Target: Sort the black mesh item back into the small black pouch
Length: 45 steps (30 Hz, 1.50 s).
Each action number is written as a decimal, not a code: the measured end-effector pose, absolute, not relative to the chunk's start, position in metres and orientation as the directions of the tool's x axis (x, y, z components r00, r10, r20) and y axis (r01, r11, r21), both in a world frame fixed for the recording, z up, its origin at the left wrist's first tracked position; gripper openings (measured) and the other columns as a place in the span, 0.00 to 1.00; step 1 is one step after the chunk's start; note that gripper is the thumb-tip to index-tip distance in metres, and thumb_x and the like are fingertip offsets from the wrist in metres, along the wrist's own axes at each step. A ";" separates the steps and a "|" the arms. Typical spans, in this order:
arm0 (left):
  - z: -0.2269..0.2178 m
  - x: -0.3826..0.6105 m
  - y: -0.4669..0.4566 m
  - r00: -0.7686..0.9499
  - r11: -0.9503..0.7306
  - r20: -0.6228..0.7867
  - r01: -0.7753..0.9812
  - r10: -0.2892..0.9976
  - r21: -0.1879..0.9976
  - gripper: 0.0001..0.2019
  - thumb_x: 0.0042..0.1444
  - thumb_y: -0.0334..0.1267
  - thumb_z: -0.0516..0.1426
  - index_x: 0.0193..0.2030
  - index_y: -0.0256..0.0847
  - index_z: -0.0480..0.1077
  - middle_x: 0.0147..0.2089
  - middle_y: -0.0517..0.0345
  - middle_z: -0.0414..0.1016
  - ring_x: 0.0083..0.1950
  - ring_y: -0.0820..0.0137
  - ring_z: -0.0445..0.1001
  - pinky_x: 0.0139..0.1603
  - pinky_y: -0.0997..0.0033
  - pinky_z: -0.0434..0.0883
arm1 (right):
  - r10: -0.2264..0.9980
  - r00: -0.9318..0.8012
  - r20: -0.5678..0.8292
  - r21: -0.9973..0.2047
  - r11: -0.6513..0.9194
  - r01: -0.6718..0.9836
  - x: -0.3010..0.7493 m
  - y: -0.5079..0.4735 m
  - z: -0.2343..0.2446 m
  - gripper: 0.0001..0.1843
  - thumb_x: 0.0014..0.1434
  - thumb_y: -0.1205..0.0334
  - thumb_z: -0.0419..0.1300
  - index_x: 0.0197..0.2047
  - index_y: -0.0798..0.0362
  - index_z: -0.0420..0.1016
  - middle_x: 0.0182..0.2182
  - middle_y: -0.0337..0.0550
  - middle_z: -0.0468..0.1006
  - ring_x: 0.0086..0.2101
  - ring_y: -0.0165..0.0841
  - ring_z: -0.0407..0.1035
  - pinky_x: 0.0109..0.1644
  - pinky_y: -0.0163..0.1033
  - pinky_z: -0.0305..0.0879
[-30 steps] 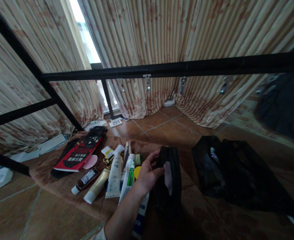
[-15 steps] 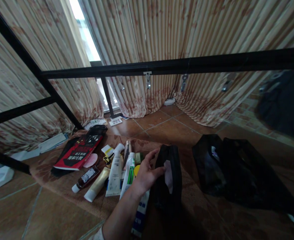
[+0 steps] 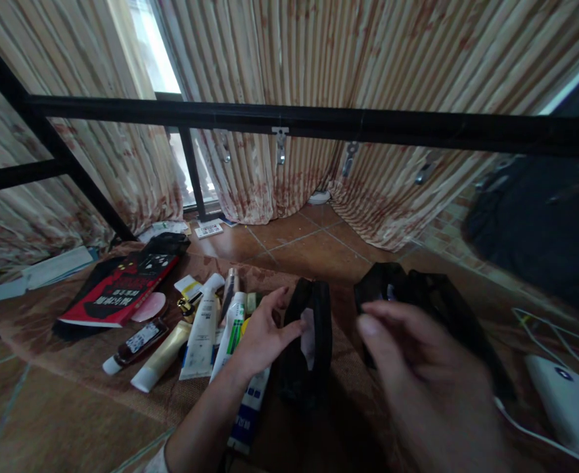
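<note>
My left hand (image 3: 257, 335) grips the left rim of a small black pouch (image 3: 313, 368) that stands open on the brown mat, with the thumb at the pouch's mouth and a pale lining showing inside. My right hand (image 3: 417, 381) hovers low at the right of the pouch, blurred, fingers stretched out and holding nothing. Several tubes of cosmetics (image 3: 201, 328) lie side by side just left of my left hand.
A red and black book (image 3: 116, 289) lies at the far left of the mat. A larger black mesh bag (image 3: 432, 295) sits behind my right hand. A white power bank (image 3: 570, 407) with a cable lies at the right. A black metal bar (image 3: 289, 121) crosses before striped curtains.
My right hand has come into view from the lower right toward the pouch. The view has shifted right. My left hand stays at the pouch's rim.
</note>
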<state>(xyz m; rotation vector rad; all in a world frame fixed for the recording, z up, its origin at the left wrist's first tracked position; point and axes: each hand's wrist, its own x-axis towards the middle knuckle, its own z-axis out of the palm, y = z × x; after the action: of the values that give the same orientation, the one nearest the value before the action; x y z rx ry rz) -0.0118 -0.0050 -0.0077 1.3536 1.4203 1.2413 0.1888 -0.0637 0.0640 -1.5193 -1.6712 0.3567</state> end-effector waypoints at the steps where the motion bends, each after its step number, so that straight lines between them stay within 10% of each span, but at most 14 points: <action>1: -0.008 -0.011 -0.005 -0.110 -0.047 0.073 0.230 0.991 0.972 0.35 0.47 0.42 0.67 0.63 0.40 0.66 0.46 0.52 0.77 0.45 0.61 0.76 0.48 0.62 0.72 | 0.935 0.061 0.349 -0.675 0.206 0.709 0.181 -0.050 0.063 0.20 0.63 0.47 0.58 0.51 0.52 0.72 0.43 0.46 0.77 0.35 0.34 0.73 0.38 0.40 0.71; 9: -0.010 -0.010 -0.003 -0.163 -0.064 0.104 0.235 0.981 0.970 0.22 0.55 0.42 0.61 0.57 0.40 0.70 0.45 0.50 0.79 0.44 0.61 0.77 0.45 0.62 0.73 | 0.997 0.050 0.053 -0.665 -0.002 0.747 0.157 -0.017 0.017 0.22 0.59 0.53 0.55 0.54 0.55 0.65 0.40 0.50 0.79 0.36 0.41 0.75 0.41 0.44 0.66; 19: -0.003 0.001 0.000 -0.030 0.010 -0.015 -0.180 0.999 0.984 0.18 0.56 0.41 0.58 0.53 0.40 0.68 0.35 0.57 0.78 0.34 0.68 0.75 0.35 0.71 0.70 | 0.978 0.067 0.198 -0.769 0.112 0.630 0.164 -0.012 0.014 0.20 0.59 0.59 0.53 0.55 0.53 0.67 0.28 0.38 0.75 0.26 0.33 0.69 0.32 0.38 0.62; 45: -0.017 0.016 -0.006 -0.043 -0.054 0.046 -0.207 0.998 0.977 0.13 0.60 0.38 0.55 0.52 0.43 0.66 0.38 0.57 0.76 0.40 0.66 0.74 0.41 0.67 0.69 | 0.981 0.017 0.192 -0.570 0.097 0.816 0.194 -0.002 0.005 0.26 0.57 0.43 0.56 0.51 0.48 0.78 0.29 0.42 0.81 0.24 0.39 0.73 0.33 0.44 0.68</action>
<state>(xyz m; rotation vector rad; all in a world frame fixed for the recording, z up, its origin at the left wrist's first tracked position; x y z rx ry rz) 0.0160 -0.0057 -0.0174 1.0707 1.0554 1.3653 0.1938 -0.0015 0.0047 -1.7574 -1.8367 0.3946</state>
